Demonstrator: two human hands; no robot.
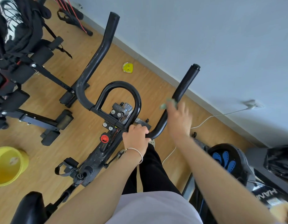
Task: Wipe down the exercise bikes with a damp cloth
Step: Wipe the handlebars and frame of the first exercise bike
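Note:
A black exercise bike stands below me, its handlebar spreading left and right with a loop bar in the middle. My left hand grips the handlebar close to the centre clamp. My right hand, blurred by motion, holds a small greenish cloth against the right handlebar arm. Most of the cloth is hidden under the hand. The bike's saddle shows at the bottom left.
A yellow bucket sits on the wooden floor at the left. A black weight bench with clothing stands at the upper left. A small yellow object lies near the wall. Another machine and a white cable are at the right.

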